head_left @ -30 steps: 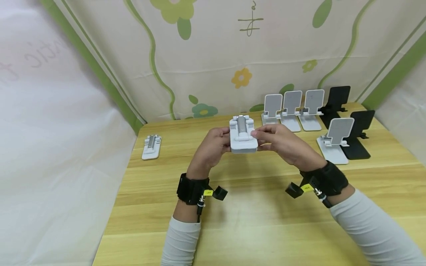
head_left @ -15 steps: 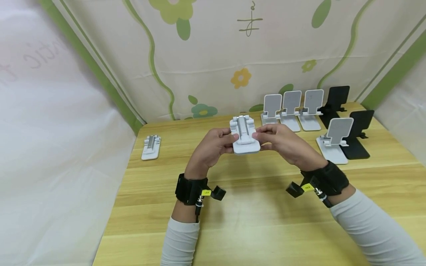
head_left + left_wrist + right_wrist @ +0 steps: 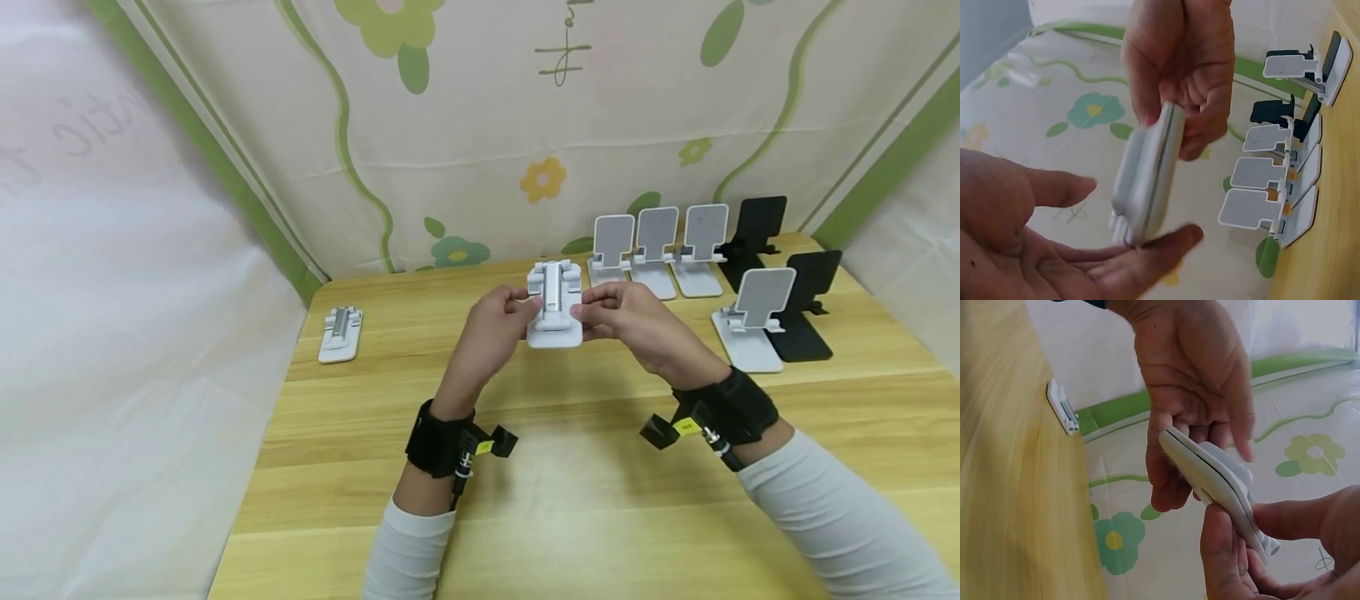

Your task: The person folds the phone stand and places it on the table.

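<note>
A folded white phone stand (image 3: 554, 321) is held up above the table, its grey hinge arm facing up. My right hand (image 3: 633, 323) pinches it at the right edge, thumb on top and fingers beneath, as the right wrist view shows the stand (image 3: 1210, 475) between thumb and fingers. At the left edge is my left hand (image 3: 491, 333). In the left wrist view its thumb (image 3: 1063, 187) stands off the stand, while its extended fingers (image 3: 1147, 262) lie against the lower end. The underside of the stand is hidden in the head view.
Another folded white phone stand (image 3: 341, 335) lies at the table's left. Unfolded white stands (image 3: 657, 233) and a black one (image 3: 759, 225) stand in a row at the back right. Before them are one white (image 3: 763, 300) and one black stand (image 3: 810, 283). A patterned cloth (image 3: 465, 167) hangs behind the wooden table (image 3: 585, 508).
The held phone stand has shifted slightly right and straightened. My left wrist has turned and moved a little right, and the left thumb has come off the stand. The right hand keeps its pinch.
</note>
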A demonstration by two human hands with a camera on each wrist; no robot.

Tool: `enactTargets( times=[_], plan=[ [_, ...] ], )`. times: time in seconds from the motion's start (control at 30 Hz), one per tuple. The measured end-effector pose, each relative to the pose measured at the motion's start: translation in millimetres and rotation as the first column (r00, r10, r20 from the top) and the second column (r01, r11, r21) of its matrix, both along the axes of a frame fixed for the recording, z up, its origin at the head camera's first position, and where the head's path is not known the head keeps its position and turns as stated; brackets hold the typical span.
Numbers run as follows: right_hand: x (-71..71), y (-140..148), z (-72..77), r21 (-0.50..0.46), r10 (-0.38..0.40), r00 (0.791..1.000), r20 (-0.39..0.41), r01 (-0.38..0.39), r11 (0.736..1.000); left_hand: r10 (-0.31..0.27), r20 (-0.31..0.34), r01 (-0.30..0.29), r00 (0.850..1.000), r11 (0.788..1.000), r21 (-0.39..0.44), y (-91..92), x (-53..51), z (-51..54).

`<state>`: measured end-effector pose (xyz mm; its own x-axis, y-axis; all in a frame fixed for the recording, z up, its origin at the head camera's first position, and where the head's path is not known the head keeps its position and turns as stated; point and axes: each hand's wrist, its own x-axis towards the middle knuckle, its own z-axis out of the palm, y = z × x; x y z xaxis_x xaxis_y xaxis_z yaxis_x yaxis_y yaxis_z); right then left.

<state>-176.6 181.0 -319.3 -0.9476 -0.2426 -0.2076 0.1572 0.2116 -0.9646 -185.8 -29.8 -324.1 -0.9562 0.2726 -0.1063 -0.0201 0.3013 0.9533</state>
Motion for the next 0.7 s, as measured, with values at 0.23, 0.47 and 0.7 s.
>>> enactTargets(
  times=[0.23, 0.47, 0.7],
  plan=[
    [0.7, -3.3, -6.2, -0.044, 0.004, 1.000, 0.004, -0.004, 0.999, -0.055, -0.252, -0.022, 0.966, 0.956, -0.294, 14.3, 16.2, -1.7],
    [1.4, -8.0, -7.3, -0.034, 0.003, 1.000, -0.003, -0.003, 0.999, 0.031, -0.328, -0.156, 0.944, 0.919, -0.361, 21.3, 19.8, -8.5],
    [-0.9, -6.9, -8.9, -0.002, 0.022, 0.999, -0.032, -0.022, 1.000, 0.084, -0.339, -0.230, 0.937, 0.878, -0.419, 14.5, 7.3, -12.3]
  ],
)
